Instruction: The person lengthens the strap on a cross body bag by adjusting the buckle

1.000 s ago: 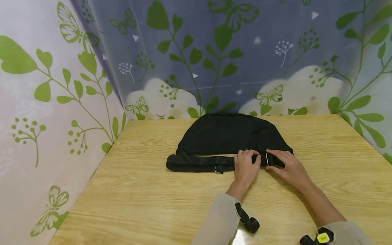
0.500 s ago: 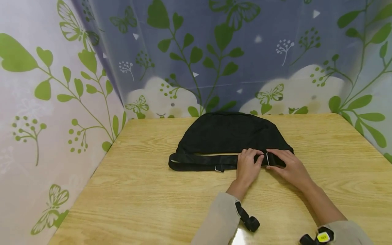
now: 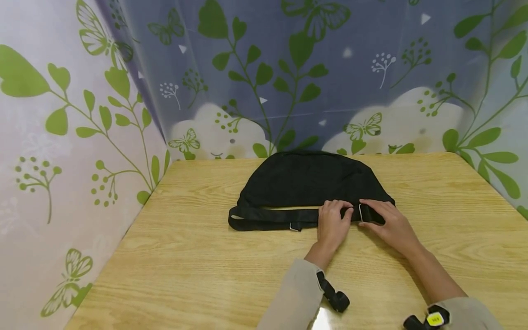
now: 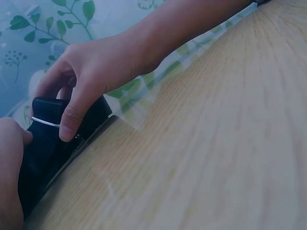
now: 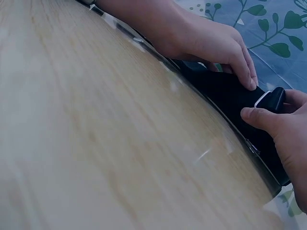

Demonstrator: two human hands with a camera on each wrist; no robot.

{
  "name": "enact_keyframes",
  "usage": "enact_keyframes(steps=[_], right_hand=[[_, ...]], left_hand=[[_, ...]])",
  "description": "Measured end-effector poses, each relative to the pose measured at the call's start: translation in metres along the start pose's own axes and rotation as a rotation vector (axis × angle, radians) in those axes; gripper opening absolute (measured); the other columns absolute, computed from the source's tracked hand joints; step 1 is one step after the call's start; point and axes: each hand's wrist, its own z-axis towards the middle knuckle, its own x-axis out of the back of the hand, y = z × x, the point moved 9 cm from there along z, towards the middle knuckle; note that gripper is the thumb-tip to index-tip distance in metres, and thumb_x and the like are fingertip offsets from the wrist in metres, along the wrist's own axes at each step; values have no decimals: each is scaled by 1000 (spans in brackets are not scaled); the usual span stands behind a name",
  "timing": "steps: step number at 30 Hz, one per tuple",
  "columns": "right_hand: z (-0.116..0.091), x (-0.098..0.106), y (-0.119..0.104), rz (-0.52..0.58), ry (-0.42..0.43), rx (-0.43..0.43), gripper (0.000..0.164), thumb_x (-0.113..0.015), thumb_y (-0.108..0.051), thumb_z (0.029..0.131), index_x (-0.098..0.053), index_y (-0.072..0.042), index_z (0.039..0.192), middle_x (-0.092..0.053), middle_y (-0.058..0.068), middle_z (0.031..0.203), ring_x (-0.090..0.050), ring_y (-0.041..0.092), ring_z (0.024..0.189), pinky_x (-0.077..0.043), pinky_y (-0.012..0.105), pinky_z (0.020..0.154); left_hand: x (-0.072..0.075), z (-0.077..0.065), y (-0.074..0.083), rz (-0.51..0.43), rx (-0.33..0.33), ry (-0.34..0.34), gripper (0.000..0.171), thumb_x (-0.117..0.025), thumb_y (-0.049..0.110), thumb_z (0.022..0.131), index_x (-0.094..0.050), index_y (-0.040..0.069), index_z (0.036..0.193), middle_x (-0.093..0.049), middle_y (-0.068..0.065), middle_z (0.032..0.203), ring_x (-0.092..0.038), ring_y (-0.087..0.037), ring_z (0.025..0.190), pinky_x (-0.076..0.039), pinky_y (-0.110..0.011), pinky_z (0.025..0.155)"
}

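Bag (image 3: pixel 307 181): black, on tbl (image 3: pixel 185 275), up at far edge; tbl prob bears its wt, so no need to hold it up
Strap (image 3: pixel 284 215): along bag's near side, looped at L end
L hand (image 3: pixel 332 223): pinching strap just L of metal buckle (image 3: pixel 360 213), prob to steady it
R hand (image 3: pixel 393 228): gripping strap at same buckle, thumb on near edge, fingertips on far one, seemingly to keep it square
2nd buckle (image 3: pixel 293 228): on strap, L of L hand, untouched

On the table (image 3: pixel 185 275), the strap (image 3: pixel 272 215) lies before the bag (image 3: pixel 313 181), the curtain (image 3: pixel 354 73) behind.
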Motion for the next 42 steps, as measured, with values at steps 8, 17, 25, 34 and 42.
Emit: enact_keyframes(steps=[8,17,25,34,42], right_hand=[[1,-1,-3,3,1,18,68,-83,-6,57,-58,-4,120,-60,11,112,-53,27,97,-31,19,91],[0,-3,3,-26,-8,-29,69,-84,-5,55,-59,-4,120,-59,11,112,-53,28,99,-39,41,83],[-1,-3,3,-6,-8,-25,70,-84,-5,56,-59,-7,121,-59,10,113,-53,27,99,-36,32,91],[-1,-4,0,-16,-6,15,69,-84,-8,56,-59,-6,121,-60,10,111,-54,26,97,-39,37,82],[0,-1,-2,-27,-4,5,70,-84,-7,55,-59,-5,120,-60,11,111,-53,28,96,-39,41,81]], left_hand=[[-4,0,-3,30,29,-28,10,-63,26,88,-68,19,92,-61,8,86,-51,-10,84,-37,-23,82],[1,0,-11,12,108,15,5,-64,21,86,-67,18,88,-60,8,82,-51,-12,83,-36,-26,81],[-2,1,-4,-32,36,-17,7,-64,22,87,-68,19,91,-61,9,85,-51,-8,83,-36,-22,85],[-3,-2,-12,3,121,-27,7,-63,23,88,-68,19,90,-61,9,85,-50,-11,84,-35,-25,82],[-2,0,-11,-11,124,-24,6,-63,22,88,-68,19,89,-61,8,84,-50,-11,83,-35,-25,81]])
